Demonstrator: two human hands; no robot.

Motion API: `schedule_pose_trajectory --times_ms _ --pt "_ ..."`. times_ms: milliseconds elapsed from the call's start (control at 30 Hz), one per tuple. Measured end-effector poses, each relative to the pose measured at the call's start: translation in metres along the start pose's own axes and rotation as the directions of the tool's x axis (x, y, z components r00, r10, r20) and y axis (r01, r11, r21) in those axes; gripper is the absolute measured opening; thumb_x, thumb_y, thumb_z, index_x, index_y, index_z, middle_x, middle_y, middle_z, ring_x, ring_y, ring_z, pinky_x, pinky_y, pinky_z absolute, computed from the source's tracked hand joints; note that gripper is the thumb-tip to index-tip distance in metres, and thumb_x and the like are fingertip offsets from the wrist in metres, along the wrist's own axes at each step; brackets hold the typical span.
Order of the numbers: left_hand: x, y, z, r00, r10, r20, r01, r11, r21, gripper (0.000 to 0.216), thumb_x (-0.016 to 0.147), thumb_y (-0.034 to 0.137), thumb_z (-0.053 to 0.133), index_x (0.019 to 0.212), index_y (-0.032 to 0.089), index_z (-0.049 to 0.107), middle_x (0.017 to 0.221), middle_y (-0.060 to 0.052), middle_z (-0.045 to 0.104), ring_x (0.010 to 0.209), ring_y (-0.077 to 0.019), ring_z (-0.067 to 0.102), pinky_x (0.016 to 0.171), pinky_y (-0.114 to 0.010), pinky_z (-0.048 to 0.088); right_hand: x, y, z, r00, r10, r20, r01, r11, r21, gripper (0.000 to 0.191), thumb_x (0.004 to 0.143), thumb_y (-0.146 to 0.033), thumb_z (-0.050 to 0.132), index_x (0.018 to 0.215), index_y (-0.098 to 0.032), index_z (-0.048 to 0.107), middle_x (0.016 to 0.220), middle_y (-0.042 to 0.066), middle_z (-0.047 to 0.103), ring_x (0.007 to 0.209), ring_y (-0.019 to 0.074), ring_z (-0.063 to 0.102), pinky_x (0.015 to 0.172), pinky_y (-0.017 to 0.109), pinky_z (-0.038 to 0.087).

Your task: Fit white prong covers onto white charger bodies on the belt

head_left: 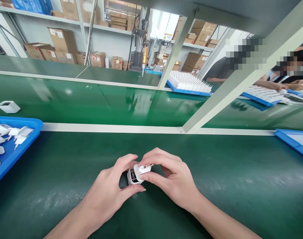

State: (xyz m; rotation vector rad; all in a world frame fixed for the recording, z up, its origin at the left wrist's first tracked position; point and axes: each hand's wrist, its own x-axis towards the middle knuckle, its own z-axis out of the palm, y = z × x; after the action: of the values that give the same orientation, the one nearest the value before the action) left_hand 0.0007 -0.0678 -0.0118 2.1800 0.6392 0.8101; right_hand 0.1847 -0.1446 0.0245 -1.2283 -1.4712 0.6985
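Just above the green bench, a white charger housing point(129, 178) lies between the thumb and fingers of my left hand point(116, 181), dark parts and metal showing inside its open end. Pinched in my right hand point(170, 172) is a white plug cover point(142, 170) with metal pins. It sits tilted across the housing's opening, partly covering it; whether it has engaged cannot be seen. My left thumb reaches below the housing and the index finger above it.
At left a blue tray point(38, 124) holds several white plug covers. Another white housing point(8, 107) lies beyond it. A slanted white post point(216, 96) rises ahead to the right. Behind stand a pressing machine point(139, 49) and a tray of white pieces point(190, 81). Co-workers' hands point(278, 86) are at far right.
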Motion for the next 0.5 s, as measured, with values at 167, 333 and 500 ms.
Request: schedule_pose_trajectory --times_ms 167,333,500 --pt "0.000 -0.006 0.004 0.999 -0.029 0.039 0.030 0.999 -0.035 0.065 0.078 0.012 0.082 0.130 0.034 0.050 0.113 0.007 0.074 0.096 -0.0187 0.076 0.064 -0.018 0.063 -0.001 0.007 0.002 0.996 0.020 0.083 -0.013 0.997 -0.076 0.009 0.090 -0.022 0.080 0.099 -0.025 0.077 0.097 0.003 0.070 0.090 0.0196 0.065 0.081 0.031 0.054" --pt "-0.001 -0.010 0.006 0.995 -0.054 0.085 0.058 0.998 -0.039 0.068 0.078 0.012 0.081 0.131 0.036 0.046 0.116 0.008 0.073 0.097 -0.0186 0.075 0.063 -0.019 0.062 -0.001 0.014 0.000 0.991 0.035 0.126 -0.002 0.969 -0.248 0.007 0.092 -0.021 0.076 0.098 -0.023 0.073 0.097 0.003 0.067 0.091 0.0199 0.062 0.079 0.031 0.052" --pt "-0.001 -0.011 0.008 0.992 -0.077 0.102 0.083 0.995 -0.053 0.067 0.077 0.011 0.080 0.132 0.032 0.048 0.113 0.004 0.074 0.091 -0.0202 0.076 0.059 -0.021 0.060 -0.002 0.008 0.002 0.983 -0.053 0.175 0.114 0.924 -0.365 0.008 0.099 -0.016 0.066 0.102 -0.022 0.069 0.098 0.004 0.065 0.090 0.0192 0.060 0.078 0.032 0.051"
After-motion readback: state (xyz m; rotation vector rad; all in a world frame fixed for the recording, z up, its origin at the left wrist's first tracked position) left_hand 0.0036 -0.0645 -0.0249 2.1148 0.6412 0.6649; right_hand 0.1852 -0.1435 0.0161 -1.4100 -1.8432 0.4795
